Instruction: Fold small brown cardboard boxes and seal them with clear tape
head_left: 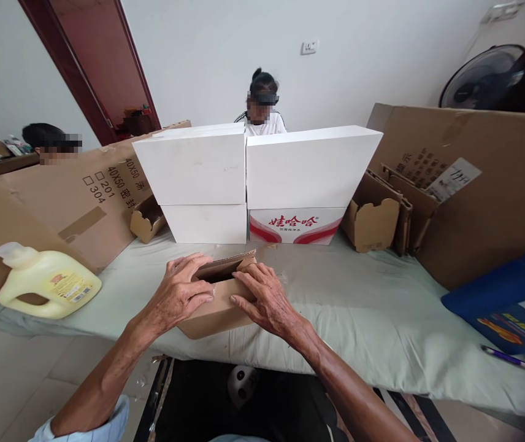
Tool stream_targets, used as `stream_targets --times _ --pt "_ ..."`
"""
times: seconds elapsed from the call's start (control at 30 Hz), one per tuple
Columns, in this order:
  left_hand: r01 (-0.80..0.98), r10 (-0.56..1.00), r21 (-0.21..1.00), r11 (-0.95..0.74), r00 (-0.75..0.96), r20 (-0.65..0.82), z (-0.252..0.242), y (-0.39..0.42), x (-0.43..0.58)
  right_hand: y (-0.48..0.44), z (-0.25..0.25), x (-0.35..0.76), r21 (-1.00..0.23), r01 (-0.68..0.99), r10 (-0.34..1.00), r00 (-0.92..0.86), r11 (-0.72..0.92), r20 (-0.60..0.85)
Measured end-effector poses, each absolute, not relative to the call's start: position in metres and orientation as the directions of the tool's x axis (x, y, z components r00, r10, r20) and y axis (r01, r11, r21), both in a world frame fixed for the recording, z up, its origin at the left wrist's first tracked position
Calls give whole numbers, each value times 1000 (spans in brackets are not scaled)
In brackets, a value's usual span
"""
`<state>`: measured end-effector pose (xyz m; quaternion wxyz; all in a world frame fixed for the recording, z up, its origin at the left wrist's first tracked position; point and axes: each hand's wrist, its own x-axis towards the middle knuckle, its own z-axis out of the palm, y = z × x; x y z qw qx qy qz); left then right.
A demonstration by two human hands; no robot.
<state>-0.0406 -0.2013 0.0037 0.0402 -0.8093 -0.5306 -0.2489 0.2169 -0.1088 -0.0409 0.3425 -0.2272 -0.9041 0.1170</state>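
A small brown cardboard box (223, 310) stands at the near edge of the cloth-covered table, its top partly open and dark inside. My left hand (180, 288) grips its left side, with fingers over the upper edge and the thumb on the near face. On the right side, my right hand (268, 299) holds the box by its top edge, fingers bent at the opening and thumb against the near face. The far flap stands up between both hands. The box's contents cannot be made out.
White boxes (198, 178) are stacked behind, one with red print. Large cardboard sheets (474, 215) flank the table, with folded cartons (375, 224) at right. A yellow jug (55, 285) lies left; a blue container (511, 301) and pen (515, 362) lie right. Two people sit beyond.
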Motion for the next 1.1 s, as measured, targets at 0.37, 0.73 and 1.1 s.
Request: stream_targets --times 0.37,0.73,1.1 --pt "838 704 -17 -545 468 534 1 -199 -34 -107 -41 217 -354 301 461 -659 886 594" --pt "821 691 -10 -570 486 535 -5 -192 -35 -110 -39 216 -358 315 474 -663 879 579" --pt "683 819 550 -481 125 560 19 -184 -35 -109 -41 216 -347 321 470 -665 881 580"
